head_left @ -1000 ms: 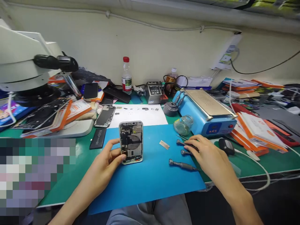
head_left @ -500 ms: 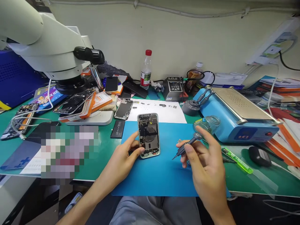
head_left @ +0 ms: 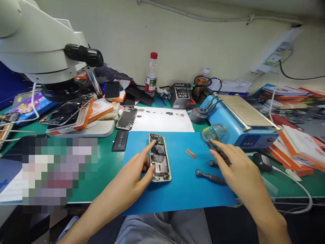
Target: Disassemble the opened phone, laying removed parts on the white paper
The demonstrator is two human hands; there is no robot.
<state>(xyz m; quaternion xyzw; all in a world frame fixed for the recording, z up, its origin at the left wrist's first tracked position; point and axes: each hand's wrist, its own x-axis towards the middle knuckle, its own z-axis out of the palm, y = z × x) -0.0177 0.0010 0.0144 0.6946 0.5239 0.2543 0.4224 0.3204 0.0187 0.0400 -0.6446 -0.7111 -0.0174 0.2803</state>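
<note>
An opened phone point(head_left: 159, 162) with its inner parts exposed is on the blue mat point(head_left: 175, 193). My left hand point(head_left: 138, 169) grips its left edge, thumb low and index finger reaching over the upper part. To the right, my right hand point(head_left: 236, 166) is closed around a dark, slim pointed tool point(head_left: 207, 146), mostly hidden by the fingers. Below that hand lies a dark screwdriver point(head_left: 210, 177); the end of a second dark handle point(head_left: 213, 163) shows beside it. A small metal strip point(head_left: 191, 154) rests between the phone and my right hand.
A glass jar point(head_left: 215, 132) stands beyond my right hand, beside a blue heating plate machine point(head_left: 243, 135). Small parts lie on white paper point(head_left: 159, 123). Left of it are a phone screen point(head_left: 127, 118) and a battery point(head_left: 120, 141). A microscope point(head_left: 50, 51) overhangs the left side.
The screwdriver has left my right hand and lies on the mat; that hand now has a slim tool. The phone is lower and tilted further back. My view has turned right.
</note>
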